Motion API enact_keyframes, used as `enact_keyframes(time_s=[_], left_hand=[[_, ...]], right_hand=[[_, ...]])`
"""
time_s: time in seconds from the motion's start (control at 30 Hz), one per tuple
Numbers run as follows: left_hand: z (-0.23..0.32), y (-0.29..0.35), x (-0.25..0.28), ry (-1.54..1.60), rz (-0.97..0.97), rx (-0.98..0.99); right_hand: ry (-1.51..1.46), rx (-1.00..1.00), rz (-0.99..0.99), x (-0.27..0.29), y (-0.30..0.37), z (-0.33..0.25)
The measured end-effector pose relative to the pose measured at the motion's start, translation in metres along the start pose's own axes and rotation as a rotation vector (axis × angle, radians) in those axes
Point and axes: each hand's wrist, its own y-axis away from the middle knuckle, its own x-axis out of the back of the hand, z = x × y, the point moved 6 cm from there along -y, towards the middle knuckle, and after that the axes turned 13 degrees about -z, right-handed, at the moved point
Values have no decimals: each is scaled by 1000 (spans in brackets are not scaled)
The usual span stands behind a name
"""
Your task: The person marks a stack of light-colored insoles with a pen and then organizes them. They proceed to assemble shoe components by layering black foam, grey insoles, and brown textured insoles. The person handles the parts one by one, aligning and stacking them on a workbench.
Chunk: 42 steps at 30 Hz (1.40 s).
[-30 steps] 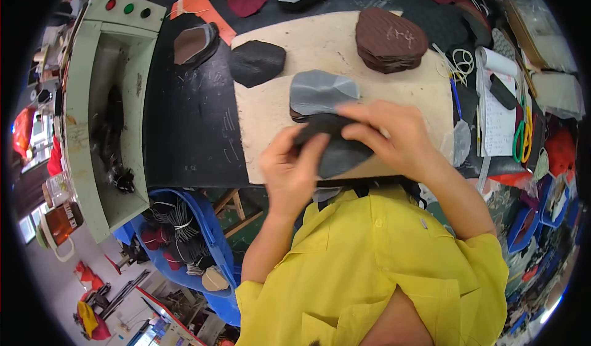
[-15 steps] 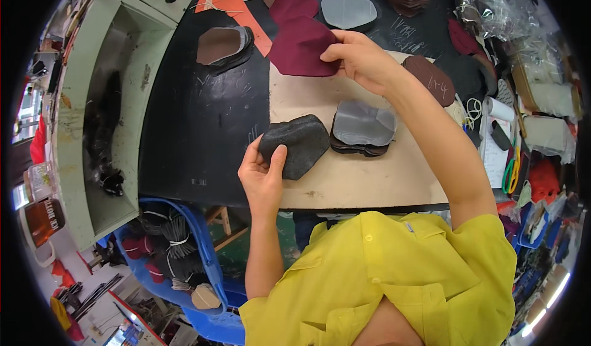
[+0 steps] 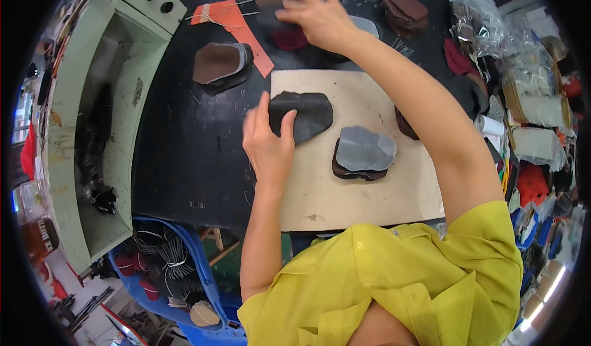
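My left hand (image 3: 269, 146) is at the left edge of a black, rounded flat piece (image 3: 308, 115) on the beige board (image 3: 326, 201). Its thumb and forefinger are apart, with the thumb near the piece's surface. My right hand (image 3: 323, 20) reaches across the far side with its fingers spread and slightly blurred. Beneath and beside those fingers are a burgundy piece (image 3: 289, 39), a brown piece (image 3: 275, 0) and a blurred dark patch I cannot make out. The right hand partly covers a grey-topped stack (image 3: 365, 25). Another grey-topped stack (image 3: 365, 149) of dark pieces sits on the board.
A brown-and-grey stack (image 3: 218, 64) lies left of an orange strip (image 3: 249, 41) with white cords. Brown pieces (image 3: 405, 12) are stacked at the far right. A green-grey metal housing (image 3: 123, 94) stands left. Below it is a blue bin (image 3: 206, 269) of bundled cords.
My right hand has moved farther away, and the burgundy piece it held is no longer in its grip. My left fingers have loosened from the black piece. The whole view has shifted slightly.
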Motion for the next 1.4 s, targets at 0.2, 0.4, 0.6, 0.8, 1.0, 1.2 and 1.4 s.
enact_keyframes(time_s=[0.2,0.4,0.6,0.8,1.0,1.2,1.4], left_hand=[[26,39,-3,18,21,-192],[64,64,-27,36,-219,-349],[68,-12,9,51,-147,-410],[18,-146,-7,-120,-132,-382],[18,-154,-66,-414,-581,-314],[11,-148,-65,-406,-582,-341],[5,-145,-38,-62,-320,-406]], right_hand=[[-297,27,-8,42,39,-22],[-565,43,-222,84,174,-69],[-776,-11,-397,85,164,-40],[-832,-240,-98,9,9,58],[-1088,-891,-350,-59,-48,89],[-1401,-644,84,-68,-68,91],[-1874,-333,-4,36,-32,59]])
